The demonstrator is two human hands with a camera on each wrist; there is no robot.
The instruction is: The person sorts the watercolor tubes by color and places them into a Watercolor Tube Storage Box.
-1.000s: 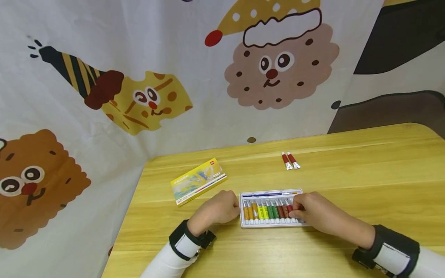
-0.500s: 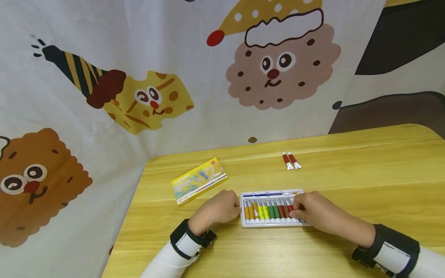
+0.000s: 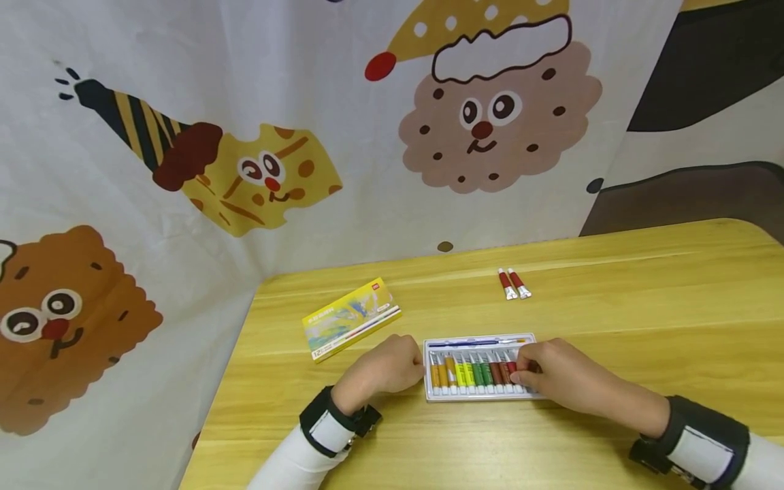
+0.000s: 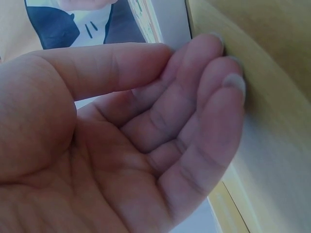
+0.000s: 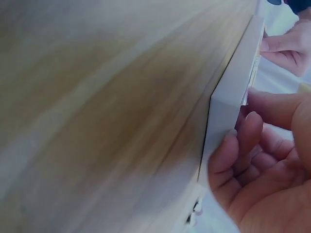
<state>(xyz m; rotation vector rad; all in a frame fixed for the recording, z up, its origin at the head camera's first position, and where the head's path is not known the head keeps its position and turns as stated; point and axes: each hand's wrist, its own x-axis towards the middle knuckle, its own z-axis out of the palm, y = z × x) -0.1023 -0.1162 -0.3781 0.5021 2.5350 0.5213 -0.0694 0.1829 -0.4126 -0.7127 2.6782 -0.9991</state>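
In the head view a white plastic paint tray (image 3: 480, 399) lies on the table, holding a row of paint tubes (image 3: 468, 374) in orange, yellow, green, brown and red. A blue-handled paintbrush (image 3: 463, 344) lies along its far side. My left hand (image 3: 392, 365) is at the tray's left end, thumb and index finger pinching its edge. With the thumb and index finger of my right hand (image 3: 557, 374) I pinch at the red paint tube (image 3: 512, 368) near the right end; the fingertips' far side is hidden. The right wrist view shows my other fingers (image 5: 223, 153) curled against the tray's outer wall.
Two loose red paint tubes (image 3: 514, 284) lie side by side farther back on the wooden table (image 3: 661, 306). A yellow paint box (image 3: 352, 320) lies behind my left hand. A cartoon-printed cloth (image 3: 367, 218) hangs along the table's back edge.
My right wrist has shifted slightly to the right, with its fingers staying at the same spot in the tray. My left hand and the tray stay in place.
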